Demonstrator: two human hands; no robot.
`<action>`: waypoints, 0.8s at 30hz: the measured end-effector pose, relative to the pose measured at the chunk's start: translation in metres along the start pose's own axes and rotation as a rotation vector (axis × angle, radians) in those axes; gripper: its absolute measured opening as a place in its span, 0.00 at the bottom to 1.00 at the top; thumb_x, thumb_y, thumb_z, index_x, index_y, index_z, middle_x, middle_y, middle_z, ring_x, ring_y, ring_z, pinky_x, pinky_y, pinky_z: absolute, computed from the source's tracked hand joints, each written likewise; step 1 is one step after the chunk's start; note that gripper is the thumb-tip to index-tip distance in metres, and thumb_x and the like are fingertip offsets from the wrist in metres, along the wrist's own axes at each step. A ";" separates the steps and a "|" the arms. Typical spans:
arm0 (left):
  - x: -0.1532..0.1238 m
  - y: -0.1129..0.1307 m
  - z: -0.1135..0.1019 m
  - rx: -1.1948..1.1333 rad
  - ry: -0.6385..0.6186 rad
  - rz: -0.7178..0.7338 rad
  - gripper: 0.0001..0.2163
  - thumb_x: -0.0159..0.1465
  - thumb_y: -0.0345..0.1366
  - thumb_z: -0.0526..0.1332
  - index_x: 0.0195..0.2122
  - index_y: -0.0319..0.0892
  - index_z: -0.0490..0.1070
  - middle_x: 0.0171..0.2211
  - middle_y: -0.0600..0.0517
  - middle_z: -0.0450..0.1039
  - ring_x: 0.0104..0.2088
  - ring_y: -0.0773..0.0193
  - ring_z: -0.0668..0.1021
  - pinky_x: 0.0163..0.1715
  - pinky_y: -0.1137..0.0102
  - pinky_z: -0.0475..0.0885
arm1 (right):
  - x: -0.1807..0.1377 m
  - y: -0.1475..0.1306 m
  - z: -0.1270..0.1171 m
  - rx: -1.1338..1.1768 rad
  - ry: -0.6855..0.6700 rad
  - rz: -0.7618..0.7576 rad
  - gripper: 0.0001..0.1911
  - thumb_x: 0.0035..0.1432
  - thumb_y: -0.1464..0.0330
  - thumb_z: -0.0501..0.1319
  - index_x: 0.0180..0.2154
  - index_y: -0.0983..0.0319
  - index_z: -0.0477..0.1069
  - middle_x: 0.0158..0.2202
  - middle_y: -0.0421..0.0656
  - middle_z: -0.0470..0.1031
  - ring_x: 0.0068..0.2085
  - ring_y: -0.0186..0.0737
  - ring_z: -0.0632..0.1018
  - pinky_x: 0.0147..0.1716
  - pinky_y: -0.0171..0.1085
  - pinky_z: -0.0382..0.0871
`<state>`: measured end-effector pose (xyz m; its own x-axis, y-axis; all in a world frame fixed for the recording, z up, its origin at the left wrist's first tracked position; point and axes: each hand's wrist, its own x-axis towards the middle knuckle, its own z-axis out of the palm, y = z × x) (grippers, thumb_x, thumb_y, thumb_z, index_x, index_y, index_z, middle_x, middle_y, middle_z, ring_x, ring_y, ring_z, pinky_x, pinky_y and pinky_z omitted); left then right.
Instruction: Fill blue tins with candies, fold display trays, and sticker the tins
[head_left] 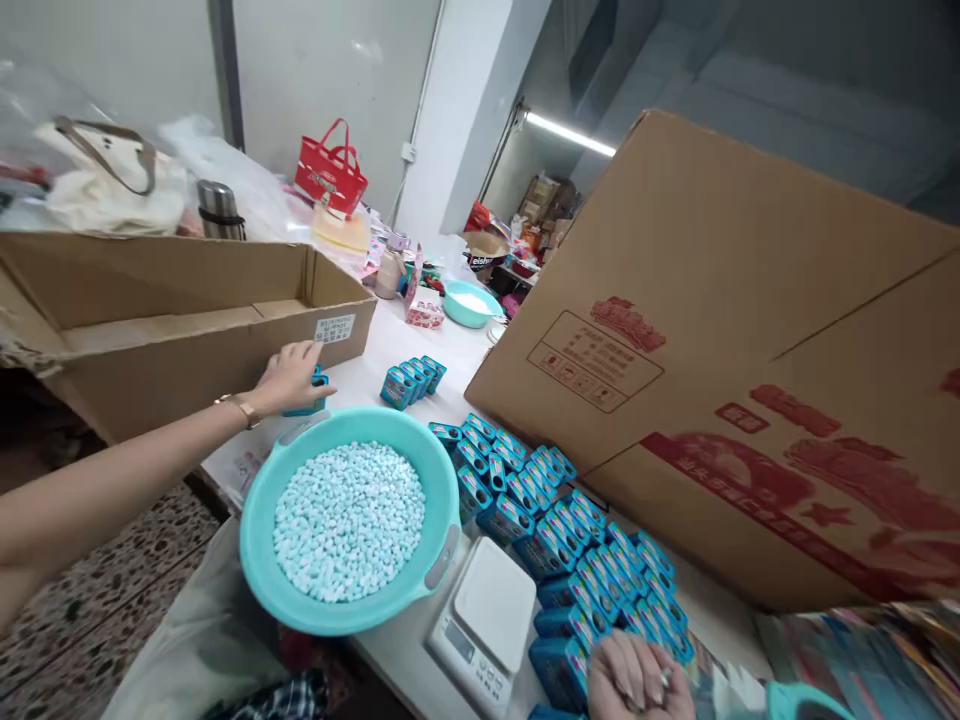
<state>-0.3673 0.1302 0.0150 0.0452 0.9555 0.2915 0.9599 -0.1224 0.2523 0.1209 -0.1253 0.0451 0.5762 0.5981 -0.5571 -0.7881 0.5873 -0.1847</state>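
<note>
My right grip (639,678) curls, contents unclear; my left grip (289,380), spread, could bump and tip the overhanging basin (439,485).

Scale (495,605) — between basin (441,470) and small boxes (546,548)

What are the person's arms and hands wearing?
The left arm is bare along the part that shows, with no sleeve. Its hand has no glove, and a thin gold-coloured band circles the wrist. The right hand has no glove either; its wrist is out of the picture.
</note>
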 end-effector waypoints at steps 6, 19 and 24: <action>-0.002 -0.040 0.023 0.086 -0.174 0.075 0.39 0.53 0.51 0.64 0.62 0.36 0.59 0.53 0.34 0.66 0.52 0.39 0.68 0.49 0.56 0.61 | -0.002 0.024 0.000 -0.224 -0.449 0.036 0.10 0.60 0.76 0.54 0.27 0.60 0.61 0.17 0.33 0.54 0.13 0.25 0.62 0.11 0.30 0.44; 0.002 0.152 -0.103 -0.283 -0.045 0.650 0.27 0.61 0.46 0.60 0.62 0.49 0.62 0.49 0.55 0.61 0.47 0.64 0.66 0.52 0.65 0.62 | -0.001 -0.018 -0.016 -0.233 -0.509 -0.009 0.12 0.56 0.76 0.58 0.26 0.60 0.56 0.16 0.28 0.52 0.16 0.26 0.59 0.14 0.26 0.54; -0.067 0.295 -0.051 -0.485 -0.385 0.944 0.28 0.60 0.44 0.65 0.61 0.49 0.63 0.50 0.49 0.65 0.48 0.57 0.70 0.50 0.63 0.67 | 0.005 -0.032 -0.032 -0.208 -0.647 0.014 0.12 0.60 0.71 0.59 0.27 0.61 0.57 0.17 0.27 0.49 0.16 0.25 0.57 0.16 0.25 0.52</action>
<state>-0.1016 0.0167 0.1172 0.8585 0.4346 0.2723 0.2917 -0.8505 0.4377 0.1424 -0.1585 0.0223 0.5282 0.8488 0.0242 -0.7844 0.4987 -0.3687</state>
